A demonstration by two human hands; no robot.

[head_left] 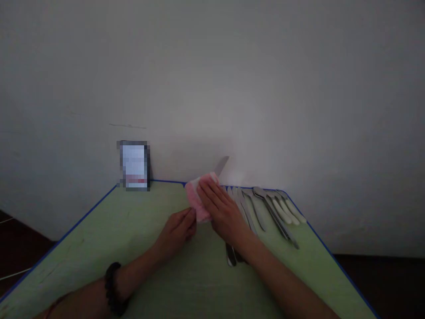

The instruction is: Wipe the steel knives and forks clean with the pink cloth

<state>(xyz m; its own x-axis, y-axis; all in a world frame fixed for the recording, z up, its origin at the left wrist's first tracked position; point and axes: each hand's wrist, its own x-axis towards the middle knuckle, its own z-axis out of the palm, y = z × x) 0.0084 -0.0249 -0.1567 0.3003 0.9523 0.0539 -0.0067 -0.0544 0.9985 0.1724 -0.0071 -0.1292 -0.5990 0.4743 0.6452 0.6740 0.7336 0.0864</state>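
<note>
A knife slants up and to the right, its bare blade tip (222,164) showing past a folded pink and white cloth (195,195). My right hand (224,208) presses the cloth around the blade, its fingers laid together over it. At the cloth's lower left edge, my left hand (179,225) is closed at the knife's lower end; the handle is hidden in its fingers. Under and beyond my right forearm lie several table knives (245,206), partly covered by it.
Right of my hands, spoons (276,218) and white-handled cutlery (289,208) lie in a row on the pale green table (142,248), which has a blue edge. A blurred-out screen device (134,166) stands at the back left against the grey wall (212,79).
</note>
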